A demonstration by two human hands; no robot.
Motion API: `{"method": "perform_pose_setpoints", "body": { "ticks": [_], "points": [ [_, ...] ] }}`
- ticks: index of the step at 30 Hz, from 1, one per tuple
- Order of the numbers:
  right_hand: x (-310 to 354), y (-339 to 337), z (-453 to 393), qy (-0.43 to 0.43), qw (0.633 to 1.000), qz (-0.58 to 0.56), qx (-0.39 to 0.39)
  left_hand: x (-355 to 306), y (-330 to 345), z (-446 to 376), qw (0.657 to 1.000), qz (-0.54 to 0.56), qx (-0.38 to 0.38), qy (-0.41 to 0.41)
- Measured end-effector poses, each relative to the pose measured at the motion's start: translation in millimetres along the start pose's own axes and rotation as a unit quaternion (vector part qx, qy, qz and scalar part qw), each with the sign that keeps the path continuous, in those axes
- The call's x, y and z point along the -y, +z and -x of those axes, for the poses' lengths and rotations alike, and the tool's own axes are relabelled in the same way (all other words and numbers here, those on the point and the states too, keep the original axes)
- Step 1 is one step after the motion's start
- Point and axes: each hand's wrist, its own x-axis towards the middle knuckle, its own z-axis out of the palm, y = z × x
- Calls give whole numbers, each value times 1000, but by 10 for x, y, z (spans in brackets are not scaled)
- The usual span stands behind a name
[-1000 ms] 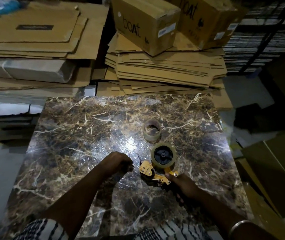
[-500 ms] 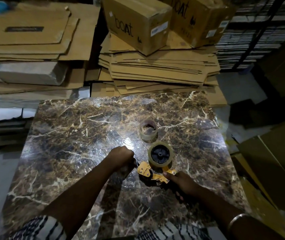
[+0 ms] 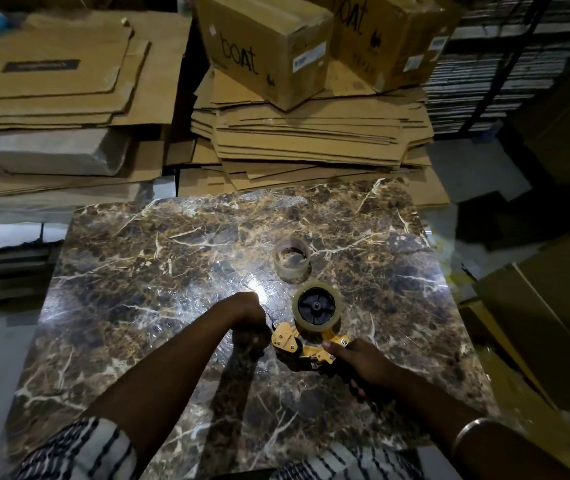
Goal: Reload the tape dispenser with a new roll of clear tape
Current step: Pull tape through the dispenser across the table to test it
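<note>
Now, the scene as it stands:

Bench: a dark marble-patterned bench (image 3: pixel 145 278) with a bright glare patch near its middle, stacks of flat cardboard behind it.

Tape dispenser: a yellow tape dispenser (image 3: pixel 306 344) lies on its side on the near right part of the bench, between the two hands.

New roll: a roll of clear tape (image 3: pixel 317 307) already sits on the dispenser's black hub, its open face up toward the viewer.

Second roll: a thinner, nearly spent roll (image 3: pixel 291 259) stands on the bench just beyond the dispenser, apart from it and untouched.

Right hand: the right hand (image 3: pixel 363 363) wraps around the dispenser's handle end, thumb laid on the yellow frame; its fingers are curled tight on the handle.

Left hand: the left hand (image 3: pixel 250 315) is bunched just beside the dispenser's front plate, knuckles up. Its fingers are folded under, and I cannot tell whether they pinch the tape end or only rest there.

Wrist: a metal bangle (image 3: pixel 469 436) circles the right forearm.

Sleeves: striped cloth shows at the bottom edge.

Boxes: two brown cartons (image 3: pixel 263 46) printed "boat" sit on top of the flat cardboard at the back.
</note>
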Motion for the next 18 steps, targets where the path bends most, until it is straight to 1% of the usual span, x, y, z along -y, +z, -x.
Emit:
{"method": "perform_pose_setpoints", "body": {
  "ticks": [1, 3, 4, 5, 8, 12, 15, 17, 18],
  "points": [
    [-11, -3, -8, 2, 1000, -1, -1, -12, -17, 14, 1000, 5, 19, -11],
    [-24, -2, -15, 4, 1000, -4, -3, -69, -30, 54, 994, 38, 91, -36],
    [-21, 0, -12, 5, 1000, -4, -3, -103, -24, 59, 991, 49, 116, -42],
    [-14, 5, -7, 4, 1000, -3, -2, -129, -13, 59, 990, 50, 122, -41],
    [25, 7, 23, 1, 1000, -5, -1, -142, 26, 45, 992, 51, 106, -39],
    [33, 3, 26, -1, 1000, -10, 1, -19, 59, 2, 985, 86, 124, -81],
    [14, 5, 21, 1, 1000, -12, 3, 6, 54, 7, 988, 80, 106, -79],
    [-2, -4, 9, -2, 1000, -10, 1, -40, 36, 47, 983, 105, 127, -82],
    [-5, -9, 5, -5, 1000, -8, 1, -69, 30, 72, 978, 121, 149, -85]
  ]
}}
